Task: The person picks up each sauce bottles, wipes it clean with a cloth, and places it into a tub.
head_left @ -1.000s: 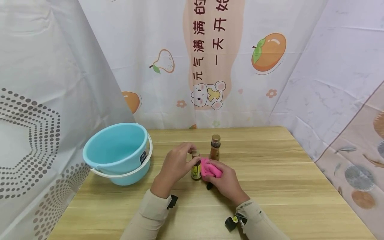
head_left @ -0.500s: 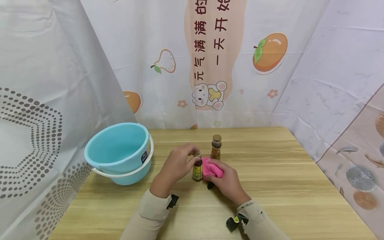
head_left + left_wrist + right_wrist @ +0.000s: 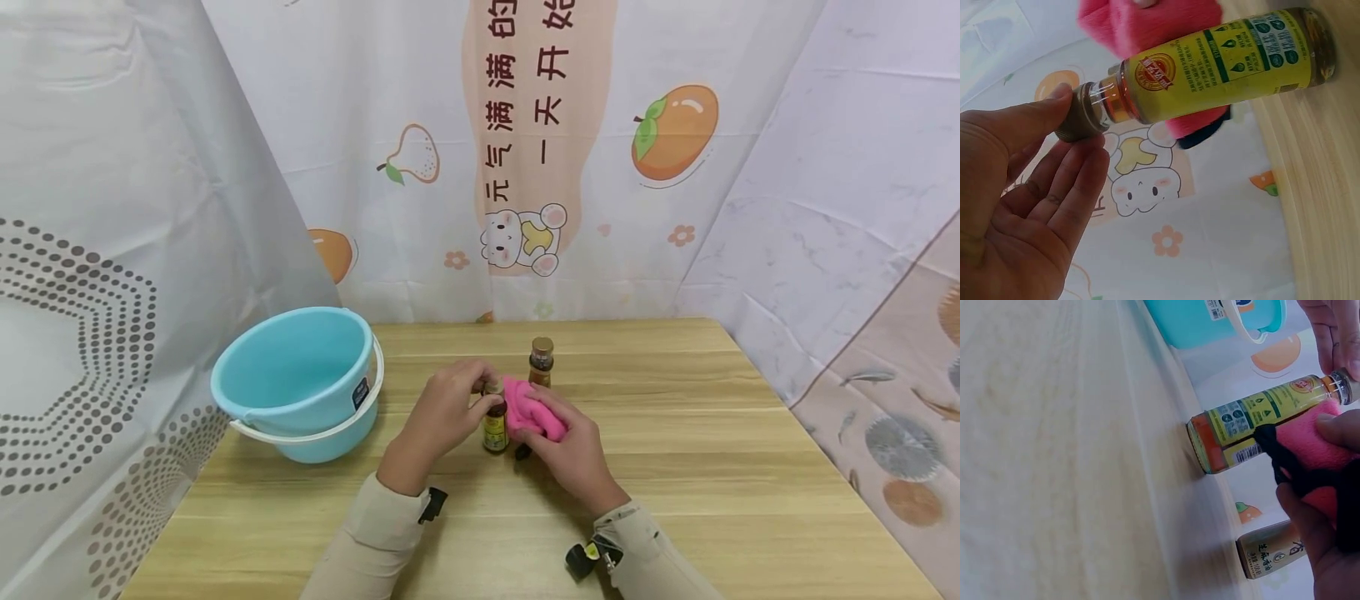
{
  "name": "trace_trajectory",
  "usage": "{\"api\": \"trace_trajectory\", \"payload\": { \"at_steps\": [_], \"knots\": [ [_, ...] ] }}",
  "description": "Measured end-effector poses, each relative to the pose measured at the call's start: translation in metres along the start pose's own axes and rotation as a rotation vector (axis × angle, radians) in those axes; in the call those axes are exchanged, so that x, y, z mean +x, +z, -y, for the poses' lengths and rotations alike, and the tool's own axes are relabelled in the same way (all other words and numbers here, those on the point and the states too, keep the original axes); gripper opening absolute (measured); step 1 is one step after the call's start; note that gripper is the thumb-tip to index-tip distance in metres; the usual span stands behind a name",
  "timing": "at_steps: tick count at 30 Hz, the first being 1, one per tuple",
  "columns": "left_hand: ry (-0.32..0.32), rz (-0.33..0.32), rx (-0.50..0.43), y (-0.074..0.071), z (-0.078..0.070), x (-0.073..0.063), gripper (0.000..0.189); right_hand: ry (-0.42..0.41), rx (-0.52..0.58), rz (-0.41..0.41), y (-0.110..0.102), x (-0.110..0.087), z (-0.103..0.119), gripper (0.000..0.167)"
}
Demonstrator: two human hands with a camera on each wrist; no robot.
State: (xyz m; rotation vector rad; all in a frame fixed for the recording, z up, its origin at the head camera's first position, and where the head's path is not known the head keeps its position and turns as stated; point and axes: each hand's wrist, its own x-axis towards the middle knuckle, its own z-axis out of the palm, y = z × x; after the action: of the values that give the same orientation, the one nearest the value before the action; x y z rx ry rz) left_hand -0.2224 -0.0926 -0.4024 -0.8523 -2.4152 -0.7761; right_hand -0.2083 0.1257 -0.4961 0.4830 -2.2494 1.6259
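Observation:
In the head view my left hand (image 3: 442, 412) pinches the cap of a small glass oil bottle (image 3: 495, 429) standing upright on the table. The left wrist view shows thumb and fingertips on the brown cap (image 3: 1079, 115), above a yellow and green label. My right hand (image 3: 573, 454) grips a bunched pink cloth (image 3: 531, 412) against the bottle's right side. A black loop (image 3: 1288, 459) hangs from the cloth in the right wrist view. Just behind the cloth stands a second bottle (image 3: 542, 358), brown with a gold cap, partly hidden in the head view.
A light blue bucket (image 3: 318, 447) with a white handle stands at the table's left. The wooden table (image 3: 697, 467) reaches back to a printed curtain (image 3: 420, 275), with more curtains at both sides. Each wrist wears a black strapped device.
The right hand and pink cloth have moved slightly up along the bottle, covering more of the bottle behind. The left hand stays at the cap.

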Motion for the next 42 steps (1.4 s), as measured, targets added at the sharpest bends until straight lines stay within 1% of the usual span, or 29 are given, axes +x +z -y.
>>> {"api": "trace_trajectory", "payload": {
  "at_steps": [4, 12, 18, 22, 26, 30, 32, 35, 38, 42],
  "knots": [
    [0.003, -0.006, 0.003, 0.002, 0.000, -0.001, 0.022, -0.011, 0.014, 0.001, 0.000, 0.000, 0.001, 0.058],
    [-0.021, -0.013, 0.028, 0.005, -0.002, -0.002, 0.023, 0.077, -0.067, 0.047, 0.000, 0.000, -0.001, 0.057],
    [-0.016, -0.026, 0.048, 0.006, -0.002, -0.002, 0.023, 0.098, -0.088, 0.070, 0.002, 0.000, -0.003, 0.059],
    [-0.019, -0.032, 0.047, 0.007, -0.001, -0.003, 0.024, 0.108, -0.137, 0.083, 0.003, 0.000, -0.005, 0.060],
    [-0.027, -0.035, 0.048, 0.007, -0.001, -0.003, 0.025, 0.135, -0.177, 0.100, 0.004, 0.000, -0.006, 0.061],
    [-0.030, -0.036, 0.096, 0.006, -0.002, -0.002, 0.026, 0.158, -0.184, 0.108, 0.004, -0.001, -0.004, 0.061],
    [-0.030, -0.031, 0.127, 0.004, -0.003, -0.002, 0.030, 0.161, -0.183, 0.109, 0.003, -0.001, -0.003, 0.061],
    [-0.024, -0.019, 0.148, 0.000, -0.003, -0.002, 0.035, 0.162, -0.190, 0.109, 0.004, -0.001, -0.003, 0.062],
    [-0.020, 0.001, 0.140, -0.004, -0.003, -0.003, 0.036, 0.166, -0.198, 0.110, 0.004, -0.001, -0.002, 0.063],
    [-0.015, 0.043, 0.122, -0.006, -0.002, -0.002, 0.032, 0.171, -0.197, 0.108, 0.003, -0.001, -0.001, 0.062]
  ]
}}
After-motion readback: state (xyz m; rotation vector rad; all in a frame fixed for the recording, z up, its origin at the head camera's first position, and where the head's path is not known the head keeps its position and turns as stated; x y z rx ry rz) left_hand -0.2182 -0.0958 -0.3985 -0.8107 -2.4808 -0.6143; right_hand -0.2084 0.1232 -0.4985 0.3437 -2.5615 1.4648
